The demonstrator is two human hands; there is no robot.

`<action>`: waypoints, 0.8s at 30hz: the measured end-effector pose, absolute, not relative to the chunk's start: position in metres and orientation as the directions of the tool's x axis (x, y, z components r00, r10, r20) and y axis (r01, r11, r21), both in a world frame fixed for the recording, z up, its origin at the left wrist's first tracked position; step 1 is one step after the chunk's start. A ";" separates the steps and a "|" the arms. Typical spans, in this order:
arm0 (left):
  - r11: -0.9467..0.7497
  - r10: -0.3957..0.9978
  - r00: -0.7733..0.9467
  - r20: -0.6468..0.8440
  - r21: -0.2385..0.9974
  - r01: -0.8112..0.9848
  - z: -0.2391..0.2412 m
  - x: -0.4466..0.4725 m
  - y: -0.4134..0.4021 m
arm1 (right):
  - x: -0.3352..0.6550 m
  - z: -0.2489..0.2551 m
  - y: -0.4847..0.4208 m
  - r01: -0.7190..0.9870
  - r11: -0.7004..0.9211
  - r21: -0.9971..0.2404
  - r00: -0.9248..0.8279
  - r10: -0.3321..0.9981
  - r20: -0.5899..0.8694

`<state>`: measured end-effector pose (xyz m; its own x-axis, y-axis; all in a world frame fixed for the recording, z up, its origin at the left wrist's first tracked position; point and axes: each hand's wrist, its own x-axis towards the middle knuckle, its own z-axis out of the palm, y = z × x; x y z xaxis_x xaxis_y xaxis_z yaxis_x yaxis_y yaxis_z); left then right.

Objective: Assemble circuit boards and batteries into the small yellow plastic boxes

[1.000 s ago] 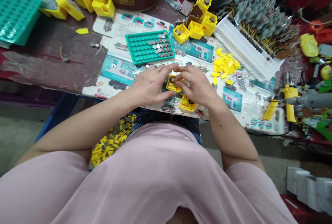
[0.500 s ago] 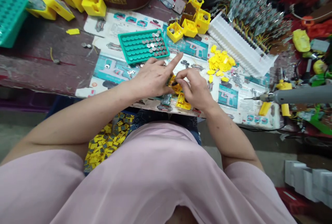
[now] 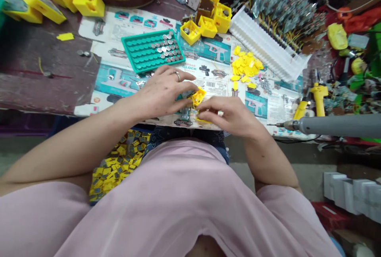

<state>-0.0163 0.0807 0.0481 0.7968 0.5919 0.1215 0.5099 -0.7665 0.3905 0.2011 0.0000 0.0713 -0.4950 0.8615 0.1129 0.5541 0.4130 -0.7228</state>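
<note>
My left hand [image 3: 166,92], a ring on one finger, has its thumb and fingers closed on a small yellow plastic casing [image 3: 198,96] near the front of the printed cardboard sheet [image 3: 220,88]. A small circuit board [image 3: 185,114] shows just below that hand. On the right, my right hand [image 3: 229,115] has its fingers drawn together over a second yellow casing part [image 3: 204,120], mostly hidden beneath it. Whether the right fingertips pinch anything I cannot make out. Behind my hands lies a teal tray [image 3: 133,52] with several silver button cells [image 3: 171,48] at its right end.
Small yellow pieces [image 3: 246,66] are heaped right of centre. A white ribbed rack [image 3: 268,46] with wired parts stands behind them. Yellow boxes [image 3: 207,26] are grouped at the back. A grey power screwdriver [image 3: 339,125] juts in from the right. Yellow parts [image 3: 119,169] fill a container below the table.
My right hand has moved down from the casing in my left hand to the lower yellow part. The left index finger, stretched out before, is now bent in. The view has shifted slightly.
</note>
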 end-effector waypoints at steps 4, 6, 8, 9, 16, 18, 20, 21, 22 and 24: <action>-0.769 0.587 0.793 0.162 0.420 0.483 0.050 -0.021 0.073 | 0.215 0.068 -0.015 0.650 0.372 -0.663 -0.423 0.902 0.091; -0.776 0.574 0.801 0.168 0.423 0.468 0.051 -0.021 0.067 | 0.217 0.062 -0.018 0.769 0.331 -0.548 -0.319 0.940 0.120; -0.788 0.555 0.814 0.167 0.420 0.451 0.051 -0.018 0.060 | 0.213 0.057 -0.019 0.845 0.323 -0.427 -0.305 0.946 0.112; -0.793 0.548 0.820 0.163 0.414 0.447 0.051 -0.017 0.057 | 0.209 0.056 -0.018 0.869 0.325 -0.373 -0.314 0.945 0.093; -0.799 0.537 0.840 0.085 0.371 0.473 0.046 -0.002 0.048 | 0.194 0.061 -0.009 0.903 0.378 -0.201 -0.392 0.919 -0.032; -0.798 0.539 0.840 0.065 0.360 0.484 0.048 0.000 0.049 | 0.196 0.061 -0.008 0.897 0.378 -0.231 -0.392 0.920 -0.017; -0.801 0.533 0.845 0.049 0.350 0.485 0.049 0.001 0.049 | 0.199 0.060 -0.007 0.852 0.367 -0.372 -0.382 0.924 0.037; -0.803 0.528 0.848 0.043 0.348 0.483 0.051 0.002 0.050 | 0.202 0.059 -0.006 0.805 0.359 -0.473 -0.373 0.925 0.068; -0.806 0.523 0.852 0.037 0.345 0.480 0.052 0.002 0.050 | 0.204 0.058 -0.006 0.745 0.350 -0.568 -0.362 0.927 0.097; -0.815 0.514 0.858 0.026 0.326 0.479 0.054 0.003 0.050 | 0.208 0.056 -0.005 0.637 0.326 -0.699 -0.332 0.934 0.132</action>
